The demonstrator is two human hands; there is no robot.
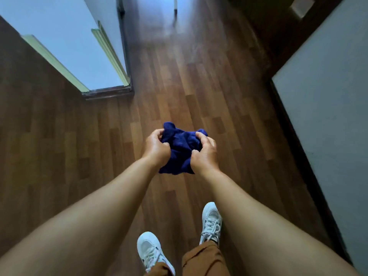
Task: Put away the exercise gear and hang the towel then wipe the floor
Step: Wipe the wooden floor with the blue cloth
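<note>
Hands bunch a dark blue towel [180, 148] above the wooden floor [189, 86]: left hand [156, 149] and right hand [205, 154] each pinch its folds. Loosening either grip would likely drop it near the white shoes [211, 222].

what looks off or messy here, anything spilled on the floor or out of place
Nothing stands out. The blue cloth is bunched between the left hand and right hand, held above the wooden floor, which shows no spill.
</note>
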